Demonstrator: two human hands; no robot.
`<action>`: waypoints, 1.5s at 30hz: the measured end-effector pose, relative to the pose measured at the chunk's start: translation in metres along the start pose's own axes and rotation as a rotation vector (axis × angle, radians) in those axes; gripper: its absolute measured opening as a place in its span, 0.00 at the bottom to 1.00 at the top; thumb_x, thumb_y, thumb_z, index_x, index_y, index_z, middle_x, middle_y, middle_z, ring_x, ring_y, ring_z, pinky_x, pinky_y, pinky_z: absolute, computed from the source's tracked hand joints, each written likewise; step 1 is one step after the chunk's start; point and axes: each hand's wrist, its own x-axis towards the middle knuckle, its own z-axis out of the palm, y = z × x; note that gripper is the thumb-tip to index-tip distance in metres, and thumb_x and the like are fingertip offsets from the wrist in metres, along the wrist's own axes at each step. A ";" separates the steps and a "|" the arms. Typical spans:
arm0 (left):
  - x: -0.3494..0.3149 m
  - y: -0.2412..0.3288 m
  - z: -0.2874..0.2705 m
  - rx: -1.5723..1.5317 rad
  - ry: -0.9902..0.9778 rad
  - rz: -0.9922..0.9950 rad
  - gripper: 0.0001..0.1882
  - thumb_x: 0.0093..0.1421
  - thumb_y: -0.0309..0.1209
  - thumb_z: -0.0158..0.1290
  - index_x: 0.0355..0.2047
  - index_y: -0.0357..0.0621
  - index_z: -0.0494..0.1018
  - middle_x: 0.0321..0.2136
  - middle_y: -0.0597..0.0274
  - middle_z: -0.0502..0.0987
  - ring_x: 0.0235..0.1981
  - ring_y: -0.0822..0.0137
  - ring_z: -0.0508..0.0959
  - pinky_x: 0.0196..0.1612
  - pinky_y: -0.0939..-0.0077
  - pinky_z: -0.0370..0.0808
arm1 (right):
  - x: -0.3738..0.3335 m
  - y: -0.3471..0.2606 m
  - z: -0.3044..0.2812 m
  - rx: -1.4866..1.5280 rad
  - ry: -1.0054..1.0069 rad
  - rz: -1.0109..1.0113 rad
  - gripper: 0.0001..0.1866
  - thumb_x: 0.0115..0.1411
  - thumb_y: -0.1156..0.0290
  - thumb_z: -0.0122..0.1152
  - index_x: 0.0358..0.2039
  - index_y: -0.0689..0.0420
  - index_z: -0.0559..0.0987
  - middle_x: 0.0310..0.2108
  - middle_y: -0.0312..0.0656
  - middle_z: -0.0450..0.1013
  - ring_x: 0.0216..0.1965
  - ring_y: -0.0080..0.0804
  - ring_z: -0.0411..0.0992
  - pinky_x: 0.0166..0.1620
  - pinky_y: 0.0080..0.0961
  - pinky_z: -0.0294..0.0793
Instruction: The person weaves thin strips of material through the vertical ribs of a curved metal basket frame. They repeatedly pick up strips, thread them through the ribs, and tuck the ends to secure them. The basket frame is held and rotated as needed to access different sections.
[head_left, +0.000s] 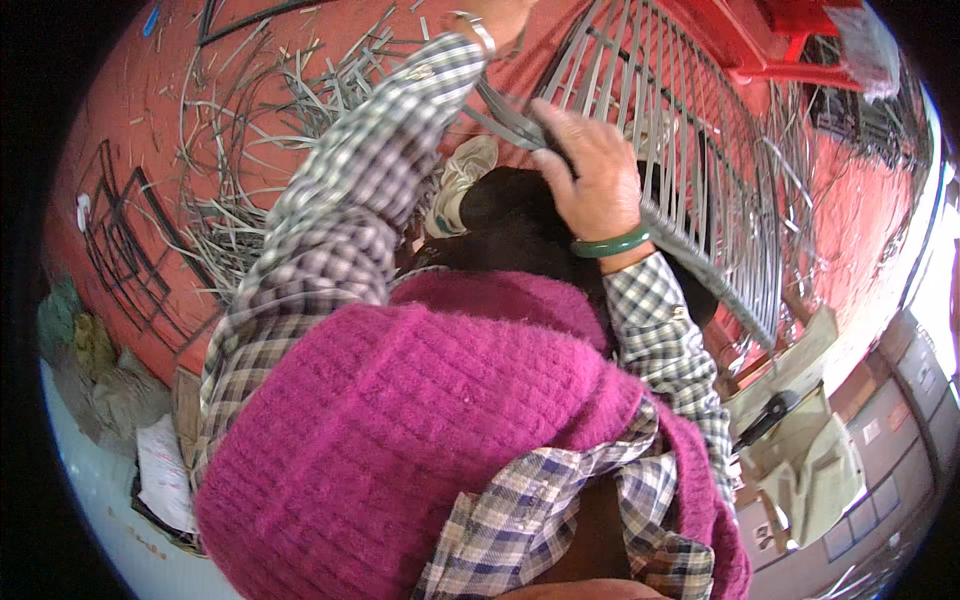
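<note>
My right hand (pixel 600 180), with a green bangle at the wrist, is closed on a grey two-pronged thing (pixel 512 122) that looks like scissors. Its two narrow prongs spread toward the upper left, and its grip is mostly hidden in my palm. Farther off, my left hand (pixel 500 18) reaches to the upper edge, where the picture cuts it off. Its fingers do not show. Beside my right hand, a panel of grey parallel strips (pixel 690 130) on a dark frame leans across my right side, over my dark-clothed legs.
Loose grey strips (pixel 230 220) lie tangled over the red floor (pixel 110 120) on the left. Dark frames (pixel 130 250) rest beyond them. A red plastic stool (pixel 770 40) stands at the far right. Nearer on the right are pale crumpled sheets (pixel 815 470).
</note>
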 end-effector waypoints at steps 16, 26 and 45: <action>-0.060 0.112 -0.091 -0.206 -0.740 0.339 0.18 0.48 0.34 0.60 0.40 0.46 0.75 0.32 0.63 0.75 0.40 0.59 0.71 0.44 0.67 0.68 | -0.128 0.013 -0.038 1.295 0.415 1.051 0.22 0.65 0.57 0.47 0.45 0.64 0.72 0.30 0.39 0.73 0.24 0.18 0.66 0.29 0.16 0.67; -0.062 0.139 -0.094 0.222 -0.922 0.340 0.21 0.54 0.44 0.55 0.45 0.45 0.74 0.33 0.55 0.73 0.43 0.54 0.69 0.46 0.64 0.67 | -0.119 0.030 -0.050 0.262 0.325 0.506 0.14 0.56 0.64 0.58 0.39 0.58 0.78 0.32 0.41 0.75 0.31 0.32 0.70 0.35 0.28 0.69; -0.097 0.176 -0.080 -0.079 -0.650 0.141 0.15 0.55 0.35 0.54 0.43 0.47 0.73 0.30 0.52 0.74 0.40 0.56 0.73 0.43 0.65 0.70 | -0.111 0.041 -0.065 0.047 0.402 0.504 0.19 0.51 0.54 0.61 0.27 0.59 0.82 0.24 0.46 0.76 0.31 0.43 0.73 0.39 0.33 0.70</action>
